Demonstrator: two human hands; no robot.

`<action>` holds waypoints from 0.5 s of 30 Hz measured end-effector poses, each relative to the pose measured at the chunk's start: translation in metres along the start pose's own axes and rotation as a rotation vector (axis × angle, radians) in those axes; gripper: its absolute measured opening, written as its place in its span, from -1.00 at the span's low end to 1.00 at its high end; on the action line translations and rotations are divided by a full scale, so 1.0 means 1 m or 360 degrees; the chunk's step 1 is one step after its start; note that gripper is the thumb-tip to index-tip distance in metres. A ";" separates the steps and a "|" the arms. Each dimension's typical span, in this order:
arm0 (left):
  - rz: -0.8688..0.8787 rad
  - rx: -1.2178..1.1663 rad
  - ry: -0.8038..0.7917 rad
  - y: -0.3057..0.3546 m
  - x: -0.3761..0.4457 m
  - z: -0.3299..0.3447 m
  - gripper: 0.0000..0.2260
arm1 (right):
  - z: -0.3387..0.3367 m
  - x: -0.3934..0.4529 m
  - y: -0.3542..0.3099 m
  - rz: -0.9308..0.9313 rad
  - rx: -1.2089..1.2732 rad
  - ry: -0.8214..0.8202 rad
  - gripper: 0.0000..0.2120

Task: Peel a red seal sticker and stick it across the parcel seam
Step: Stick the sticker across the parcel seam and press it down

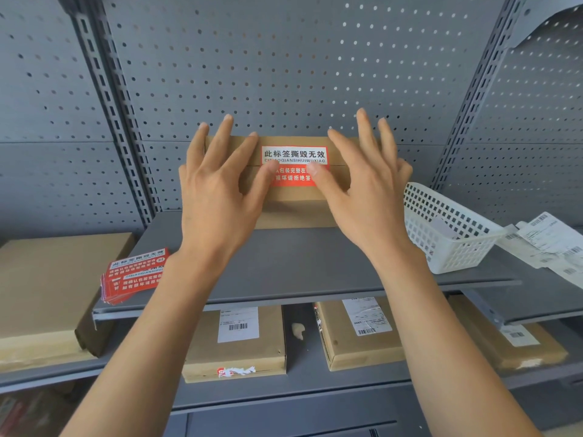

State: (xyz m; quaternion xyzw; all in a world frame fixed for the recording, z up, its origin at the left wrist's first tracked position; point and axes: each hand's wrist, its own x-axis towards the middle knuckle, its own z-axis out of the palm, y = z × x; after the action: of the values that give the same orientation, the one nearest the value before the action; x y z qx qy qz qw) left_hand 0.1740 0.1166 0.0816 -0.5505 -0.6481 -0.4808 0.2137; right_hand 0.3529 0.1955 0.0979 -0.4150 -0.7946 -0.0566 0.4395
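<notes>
Where thumbs press: sticker (294, 165), fingers (220, 143) splayed.

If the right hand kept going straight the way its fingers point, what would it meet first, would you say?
The right hand points up and away over the parcel. Beyond the parcel's far edge, the grey pegboard wall looks like the first thing in line, though depth is hard to judge.

A red seal sticker (295, 167) is pressed flat across the parcel (293, 197) seam by both thumbs, left hand (217, 184) and right hand (366, 187) spread open on the shelf (299, 263).
</notes>
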 end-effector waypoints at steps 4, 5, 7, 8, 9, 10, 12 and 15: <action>0.0066 0.0081 0.0031 -0.002 0.002 0.004 -0.38 | 0.001 0.001 -0.001 -0.0022 -0.0090 -0.0051 -0.27; 0.0076 0.0092 0.0032 -0.004 0.002 0.005 -0.36 | 0.001 0.001 -0.001 -0.0022 -0.0094 -0.0055 -0.26; 0.0091 0.0085 0.0028 -0.005 0.002 0.005 -0.34 | 0.002 0.001 0.000 -0.0027 -0.0072 -0.0061 -0.26; 0.0099 0.0074 0.0025 -0.006 0.002 0.005 -0.34 | 0.002 0.001 0.001 -0.0034 -0.0050 -0.0060 -0.28; 0.0105 0.0064 0.0017 -0.007 0.002 0.005 -0.36 | 0.001 0.001 0.002 -0.0042 -0.0023 -0.0061 -0.31; 0.0109 0.0053 0.0003 -0.008 0.003 0.004 -0.38 | 0.001 0.002 0.004 -0.0050 0.0009 -0.0067 -0.34; 0.0127 0.0030 -0.0027 -0.011 0.003 0.002 -0.42 | 0.000 0.002 0.008 -0.0065 0.0074 -0.0087 -0.41; 0.0184 -0.0007 -0.0043 -0.017 0.003 -0.001 -0.49 | -0.002 0.002 0.016 -0.0085 0.0185 -0.0100 -0.53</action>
State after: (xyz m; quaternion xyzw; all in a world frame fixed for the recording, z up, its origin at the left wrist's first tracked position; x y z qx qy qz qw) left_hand 0.1572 0.1184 0.0783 -0.5939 -0.6171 -0.4616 0.2311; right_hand 0.3650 0.2068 0.0962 -0.3689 -0.8209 -0.0089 0.4359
